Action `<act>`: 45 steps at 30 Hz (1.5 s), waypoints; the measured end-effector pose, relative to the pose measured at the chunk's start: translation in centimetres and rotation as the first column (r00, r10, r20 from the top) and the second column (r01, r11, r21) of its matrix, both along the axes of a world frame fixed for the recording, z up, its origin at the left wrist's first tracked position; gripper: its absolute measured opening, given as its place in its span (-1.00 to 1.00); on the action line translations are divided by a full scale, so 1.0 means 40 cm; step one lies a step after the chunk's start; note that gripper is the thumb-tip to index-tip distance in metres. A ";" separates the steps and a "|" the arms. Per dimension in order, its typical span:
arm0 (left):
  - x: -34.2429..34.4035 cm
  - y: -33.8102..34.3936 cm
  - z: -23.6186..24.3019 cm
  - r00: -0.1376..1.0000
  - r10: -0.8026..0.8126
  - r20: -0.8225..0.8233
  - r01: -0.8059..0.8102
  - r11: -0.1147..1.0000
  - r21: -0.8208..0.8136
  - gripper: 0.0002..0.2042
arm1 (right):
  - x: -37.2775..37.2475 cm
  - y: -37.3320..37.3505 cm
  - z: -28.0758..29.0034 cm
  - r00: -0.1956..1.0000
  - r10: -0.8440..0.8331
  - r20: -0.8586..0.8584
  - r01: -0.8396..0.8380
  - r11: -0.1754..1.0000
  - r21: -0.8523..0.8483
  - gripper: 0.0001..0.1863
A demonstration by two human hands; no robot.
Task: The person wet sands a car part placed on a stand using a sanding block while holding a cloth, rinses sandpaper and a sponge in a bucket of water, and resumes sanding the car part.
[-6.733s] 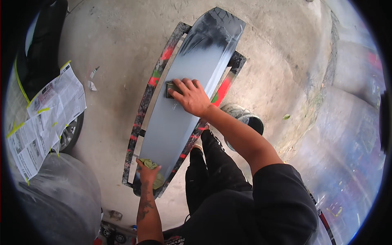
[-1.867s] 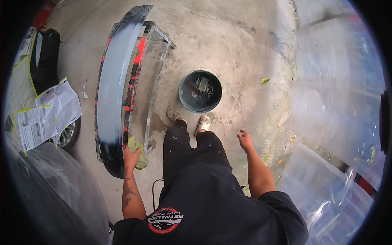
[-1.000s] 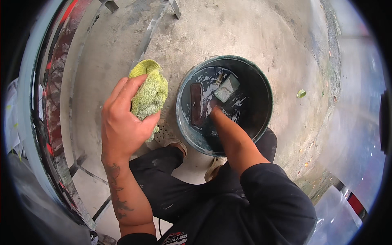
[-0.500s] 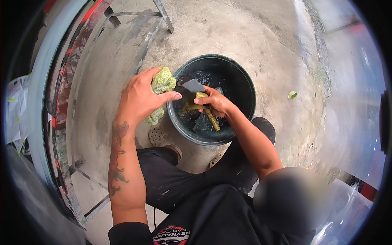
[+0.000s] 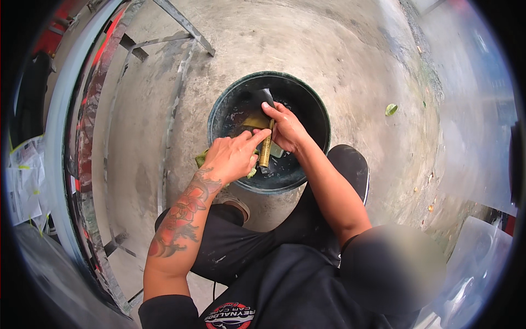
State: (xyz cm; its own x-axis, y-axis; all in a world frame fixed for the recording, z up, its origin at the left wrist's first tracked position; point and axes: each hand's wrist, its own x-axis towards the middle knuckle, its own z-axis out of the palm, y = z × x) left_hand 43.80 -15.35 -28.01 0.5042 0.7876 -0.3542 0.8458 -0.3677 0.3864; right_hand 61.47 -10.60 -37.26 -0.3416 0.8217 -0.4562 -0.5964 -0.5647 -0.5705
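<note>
With the bucket's middle as the centre of the clock, the person's right hand [image 5: 287, 129] comes in from four o'clock and works above the opening. Its thumb and fingers pinch a dark grey sheet [image 5: 267, 97], whose free end tilts up toward twelve. Below the pinch a narrow gold strip [image 5: 266, 149] hangs toward six; whether it is part of the same sheet cannot be told. An amber flap [image 5: 254, 119] shows at about eleven, beside the right hand.

The left hand [image 5: 235, 156] is at eight o'clock, over the near-left rim, back of the hand up. Its forefinger reaches out toward two, the tip at the gold strip, touching or just beside it. The other fingers bend around a green cloth [image 5: 201, 159], which juts out on both sides of the hand; how firmly they press cannot be seen.

The dark bucket [image 5: 325, 118] stands on a concrete floor [image 5: 367, 66]. Inside, a pale block [image 5: 278, 150] lies at five o'clock, partly hidden by the strip. The person crouches, a bent knee [image 5: 350, 167] at four and a shoe [image 5: 236, 204] at seven, both near the bucket.

Farther out, a long grey panel [image 5: 55, 137] curves along the edge at nine, with a metal leg [image 5: 185, 24] at eleven. A green leaf [image 5: 391, 109] lies between two and three.
</note>
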 end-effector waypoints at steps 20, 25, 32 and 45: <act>-0.060 0.128 -0.021 0.645 0.504 0.575 -0.277 0.855 -0.438 -0.52 | 0.023 -0.005 0.064 0.775 0.041 0.630 -0.463 0.715 0.524 -0.68; -0.073 0.132 -0.008 0.660 0.520 0.543 -0.210 0.821 -0.531 -0.45 | 0.014 -0.002 0.052 0.745 0.058 0.664 -0.423 0.812 0.403 -0.86; -0.070 0.144 -0.006 0.595 0.517 0.616 -0.204 0.838 -0.506 -0.50 | 0.021 0.010 0.047 0.796 -0.044 0.603 -0.308 0.829 0.467 -0.83; -0.086 0.161 0.002 0.548 0.546 0.634 -0.353 0.838 -0.416 -0.65 | 0.083 0.058 0.043 0.841 -0.154 0.518 -0.199 0.803 0.562 -0.87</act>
